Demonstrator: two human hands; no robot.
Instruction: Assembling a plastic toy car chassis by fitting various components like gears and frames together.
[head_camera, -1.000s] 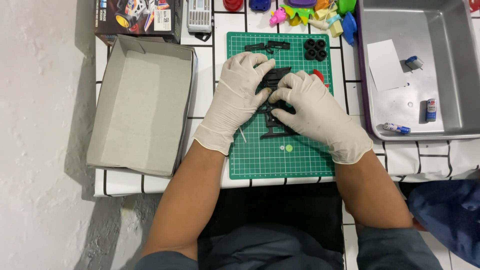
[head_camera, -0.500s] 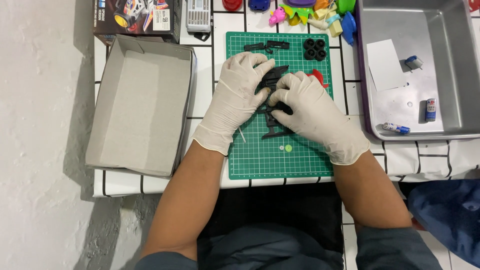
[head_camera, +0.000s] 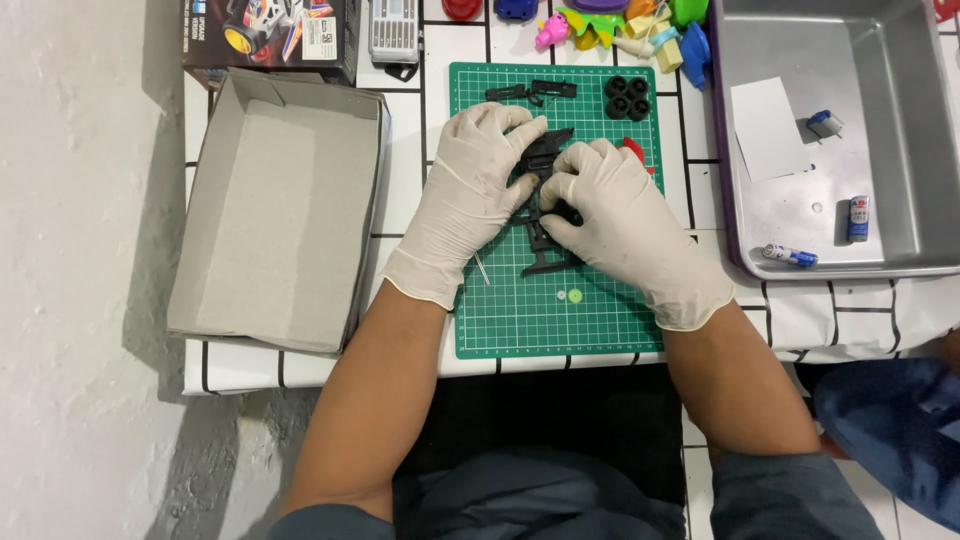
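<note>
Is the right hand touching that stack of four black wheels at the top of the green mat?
Apart. In the head view, bare green mat shows between the right hand and the black wheels.

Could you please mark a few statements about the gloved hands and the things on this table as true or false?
1. Both the left hand and the right hand wear pale gloves and grip the black plastic frame. True.
2. The frame lies inside the cardboard box. False: it sits on the green cutting mat, and the box to the left holds nothing visible.
3. Four black wheels sit grouped at the mat's far right corner. True.
4. The metal tray stands left of the mat. False: it stands to the right.
5. A white sheet of paper lies in the tray. True.
6. The batteries lie on the mat. False: they lie in the tray.
</note>
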